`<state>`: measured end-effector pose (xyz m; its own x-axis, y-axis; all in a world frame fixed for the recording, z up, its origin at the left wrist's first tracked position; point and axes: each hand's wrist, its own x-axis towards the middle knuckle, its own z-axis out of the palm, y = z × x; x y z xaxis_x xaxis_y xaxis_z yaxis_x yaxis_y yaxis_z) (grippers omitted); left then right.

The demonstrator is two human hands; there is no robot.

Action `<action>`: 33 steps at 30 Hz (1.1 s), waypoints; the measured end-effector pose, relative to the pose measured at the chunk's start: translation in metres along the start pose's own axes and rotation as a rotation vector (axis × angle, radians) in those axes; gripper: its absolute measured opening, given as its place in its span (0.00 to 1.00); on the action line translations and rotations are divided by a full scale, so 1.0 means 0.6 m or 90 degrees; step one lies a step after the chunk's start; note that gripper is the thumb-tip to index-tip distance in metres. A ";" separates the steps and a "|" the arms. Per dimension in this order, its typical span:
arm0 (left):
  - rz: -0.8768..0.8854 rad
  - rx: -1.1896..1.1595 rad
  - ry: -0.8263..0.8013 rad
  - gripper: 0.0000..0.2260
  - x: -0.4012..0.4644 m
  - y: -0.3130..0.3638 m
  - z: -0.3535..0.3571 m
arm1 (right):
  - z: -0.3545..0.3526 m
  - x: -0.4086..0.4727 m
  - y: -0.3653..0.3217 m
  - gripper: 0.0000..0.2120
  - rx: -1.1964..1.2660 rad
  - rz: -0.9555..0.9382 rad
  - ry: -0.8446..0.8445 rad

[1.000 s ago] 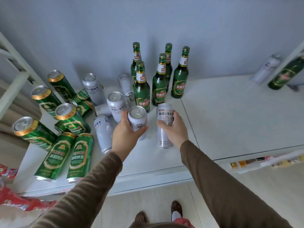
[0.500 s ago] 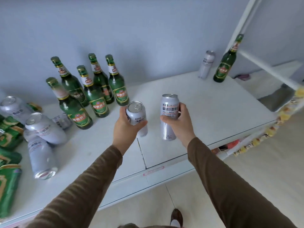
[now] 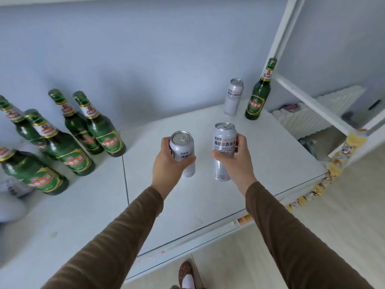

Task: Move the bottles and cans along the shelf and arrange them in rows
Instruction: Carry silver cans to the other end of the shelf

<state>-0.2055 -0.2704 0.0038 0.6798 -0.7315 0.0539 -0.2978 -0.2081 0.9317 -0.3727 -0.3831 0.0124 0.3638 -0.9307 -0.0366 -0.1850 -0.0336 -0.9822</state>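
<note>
Both hands are full: left hand (image 3: 169,163) grips one silver can (image 3: 183,152), right hand (image 3: 236,161) grips another can (image 3: 224,147), held over the white shelf (image 3: 270,163), green bottles (image 3: 83,130) off left.

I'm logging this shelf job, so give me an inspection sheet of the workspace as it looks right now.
Surface: white shelf, with a seam between two panels; bare area around the hands.
Job's things: silver can in the left hand, taller silver can in the right hand; standing silver can and lone green bottle side by side at the far right corner; group of five green bottles upright at left.
Clutter: blurred silver cans at the left edge.
Hands: left hand grips its can; right hand grips its can.
Cables: nothing seen.
Surroundings: pale wall, white shelf frame at right, light floor.
</note>
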 end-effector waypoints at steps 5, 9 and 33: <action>0.012 -0.014 -0.030 0.26 0.057 0.016 0.052 | -0.028 0.058 0.001 0.34 -0.018 -0.007 0.008; 0.022 -0.009 -0.042 0.27 0.094 0.036 0.097 | -0.062 0.105 -0.001 0.33 -0.028 -0.005 0.008; -0.097 0.025 0.110 0.25 0.319 0.094 0.341 | -0.171 0.416 0.072 0.33 -0.034 -0.078 -0.099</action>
<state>-0.2291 -0.5551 -0.0066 0.8229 -0.5677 -0.0223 -0.2063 -0.3351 0.9193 -0.3838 -0.6541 -0.0204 0.5224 -0.8512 0.0499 -0.1781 -0.1662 -0.9699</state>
